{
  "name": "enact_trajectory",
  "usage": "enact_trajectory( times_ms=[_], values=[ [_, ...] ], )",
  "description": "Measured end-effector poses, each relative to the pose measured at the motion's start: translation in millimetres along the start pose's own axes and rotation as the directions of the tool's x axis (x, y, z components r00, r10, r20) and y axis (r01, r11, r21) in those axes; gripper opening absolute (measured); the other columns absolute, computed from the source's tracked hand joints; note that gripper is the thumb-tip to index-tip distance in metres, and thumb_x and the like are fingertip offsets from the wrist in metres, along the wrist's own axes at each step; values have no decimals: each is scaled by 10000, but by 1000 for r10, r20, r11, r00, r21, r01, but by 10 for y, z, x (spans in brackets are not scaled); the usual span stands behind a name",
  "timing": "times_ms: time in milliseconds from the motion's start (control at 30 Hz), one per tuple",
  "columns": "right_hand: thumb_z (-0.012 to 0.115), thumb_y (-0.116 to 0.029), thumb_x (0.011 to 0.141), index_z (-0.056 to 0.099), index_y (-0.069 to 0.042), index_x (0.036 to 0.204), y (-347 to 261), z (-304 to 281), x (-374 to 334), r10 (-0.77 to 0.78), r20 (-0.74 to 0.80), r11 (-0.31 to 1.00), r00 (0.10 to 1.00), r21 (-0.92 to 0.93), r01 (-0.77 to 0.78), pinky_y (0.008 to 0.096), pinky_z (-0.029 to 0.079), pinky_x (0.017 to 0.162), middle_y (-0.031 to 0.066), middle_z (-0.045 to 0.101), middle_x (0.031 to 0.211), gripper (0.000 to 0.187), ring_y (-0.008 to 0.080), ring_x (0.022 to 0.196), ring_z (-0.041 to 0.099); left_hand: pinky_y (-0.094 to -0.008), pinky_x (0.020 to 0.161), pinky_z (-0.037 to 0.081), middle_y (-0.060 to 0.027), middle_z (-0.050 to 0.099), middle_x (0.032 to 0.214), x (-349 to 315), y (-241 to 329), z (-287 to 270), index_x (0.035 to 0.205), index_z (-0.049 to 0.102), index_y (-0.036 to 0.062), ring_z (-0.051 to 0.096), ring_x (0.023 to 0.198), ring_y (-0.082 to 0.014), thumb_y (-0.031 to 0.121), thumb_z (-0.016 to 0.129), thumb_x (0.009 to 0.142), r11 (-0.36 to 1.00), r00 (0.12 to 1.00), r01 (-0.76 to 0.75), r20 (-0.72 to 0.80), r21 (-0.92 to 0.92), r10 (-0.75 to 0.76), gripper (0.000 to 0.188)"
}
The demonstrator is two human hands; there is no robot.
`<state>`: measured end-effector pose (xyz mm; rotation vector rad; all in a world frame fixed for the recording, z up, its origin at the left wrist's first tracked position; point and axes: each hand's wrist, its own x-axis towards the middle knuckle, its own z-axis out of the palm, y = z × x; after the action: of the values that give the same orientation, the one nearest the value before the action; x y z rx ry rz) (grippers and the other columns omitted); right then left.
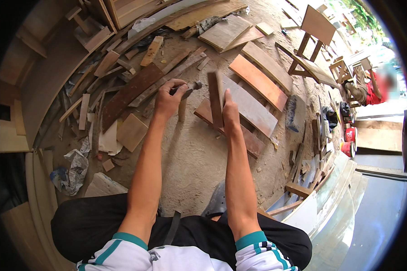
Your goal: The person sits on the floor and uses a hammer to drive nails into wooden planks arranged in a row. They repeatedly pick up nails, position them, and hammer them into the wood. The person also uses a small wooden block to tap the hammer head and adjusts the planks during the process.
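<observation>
**A:** What are the two hands doing from where you watch?

**B:** I see both forearms reaching away from me over a sandy floor (pixel 199 158). The left hand (pixel 167 100) has its fingers curled tight around the wooden handle of a hammer (pixel 187 92); the dark metal head sticks out to the right of the fist and the handle hangs down toward me. The right hand (pixel 230 113) is clamped on a narrow wooden slat (pixel 215 99), held upright on its edge, thumb lying flat along its right face. I cannot see the other fingers behind the wood.

**A:** Where does the slat sit?

**B:** Its near end rests on a reddish-brown plank (pixel 251 140) lying on the floor, just right of the hammer. A paler grey board (pixel 253 110) lies just beyond, touching that plank.

**A:** How many of each?

**B:** One hammer, one slat, two hands. To the far right I count one orange plank (pixel 257 81) and one wooden chair frame (pixel 312 45). Two red buckets (pixel 349 141) stand at the right. A heap of offcuts (pixel 117 90) covers the left; too many to count. Crumpled paper (pixel 72 171) lies near left. Another person (pixel 371 90) crouches far right, well apart.
</observation>
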<state>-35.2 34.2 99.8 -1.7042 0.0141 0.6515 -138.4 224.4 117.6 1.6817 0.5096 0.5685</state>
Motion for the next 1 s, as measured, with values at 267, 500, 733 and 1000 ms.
enact_trajectory(
  times_ms=[267, 500, 733, 1000],
  values=[
    [565, -564, 908, 724, -10, 1094, 1017, -205, -374, 286, 70, 685, 956, -713, -153, 456, 479, 954, 261, 681, 1143, 606, 405, 1134, 629, -225, 764, 483, 21, 674, 924, 26, -162, -330, 1002, 719, 45, 593, 837, -57, 130, 684, 929, 936, 980, 171, -42, -306, -193, 118],
    [640, -408, 914, 728, -17, 1064, 212, -2, -330, -128, 58, 746, 990, -652, 134, 439, 533, 826, 196, 727, 1033, 428, 344, 976, 695, -211, 764, 481, 26, 687, 929, -22, -130, -354, 1028, 717, 65, 611, 833, -48, 136, 703, 929, 932, 984, 176, 47, -318, -169, 123],
    [711, -180, 913, 723, -7, 1097, -598, 427, -417, -470, 153, 848, 869, -194, 493, 285, 527, 704, 96, 741, 912, 253, 146, 788, 666, -244, 732, 499, -2, 689, 898, -45, 23, -206, 1028, 718, 42, 610, 826, -71, 138, 695, 929, 991, 975, 102, 206, -92, -81, 141],
    [731, -174, 912, 741, -14, 1087, -416, 510, -394, -554, 83, 821, 828, -111, 560, 264, 515, 686, 61, 739, 905, 237, 108, 776, 638, -235, 767, 528, -24, 710, 963, -75, 36, -51, 1078, 703, 25, 647, 869, -83, 98, 666, 948, 996, 954, -28, 297, -81, 51, 154]
  ],
)
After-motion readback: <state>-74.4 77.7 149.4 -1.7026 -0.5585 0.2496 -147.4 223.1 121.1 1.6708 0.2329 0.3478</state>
